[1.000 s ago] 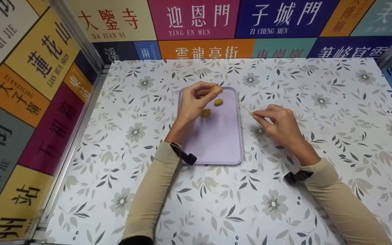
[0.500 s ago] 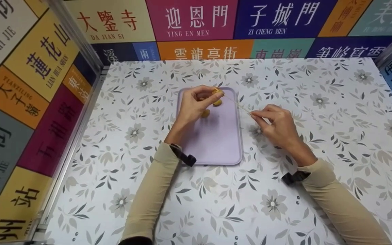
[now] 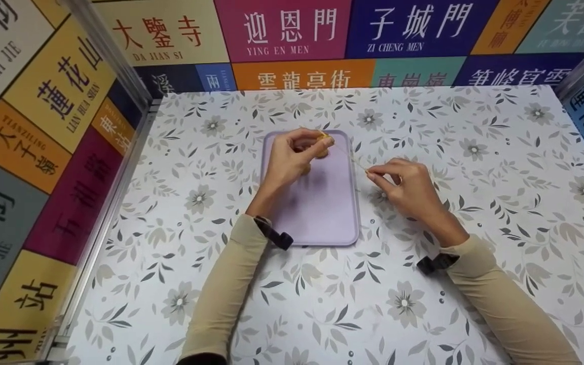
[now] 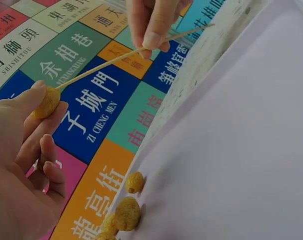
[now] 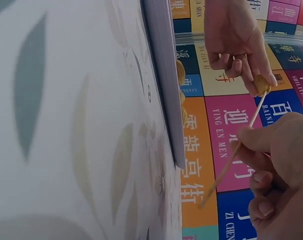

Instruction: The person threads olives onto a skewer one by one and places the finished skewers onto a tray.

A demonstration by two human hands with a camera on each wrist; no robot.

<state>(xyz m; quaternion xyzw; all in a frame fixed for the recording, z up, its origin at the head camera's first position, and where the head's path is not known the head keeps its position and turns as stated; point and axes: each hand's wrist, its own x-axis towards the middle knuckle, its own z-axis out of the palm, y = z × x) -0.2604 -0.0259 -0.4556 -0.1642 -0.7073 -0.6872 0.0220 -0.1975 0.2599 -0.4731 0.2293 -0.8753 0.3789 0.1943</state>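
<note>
My left hand [image 3: 289, 157] pinches a small yellow-brown, wrinkled ball [image 4: 46, 102] between thumb and fingertips, above the far part of a lilac tray [image 3: 327, 218]. A thin wooden skewer [image 4: 99, 66] runs from this ball toward my right hand [image 3: 408, 187]. The skewer's end meets the ball; how deep it goes in, I cannot tell. Right of the tray, my right thumb and fingers pinch the skewer partway along, its free end sticking out beyond them in both wrist views. Several similar balls [image 4: 127, 214] lie on the tray, partly hidden by my left hand in the head view.
The tray rests on a table with a white leaf-and-flower cover [image 3: 403, 304]. Panels with large printed characters [image 3: 292, 30] stand along the back and the left side. A black strap with a small camera [image 3: 274, 233] is on each wrist.
Both hands have drawn slightly closer together: the right has shifted left with the skewer, and the left has moved a little right and nearer, covering more of the balls on the tray.
</note>
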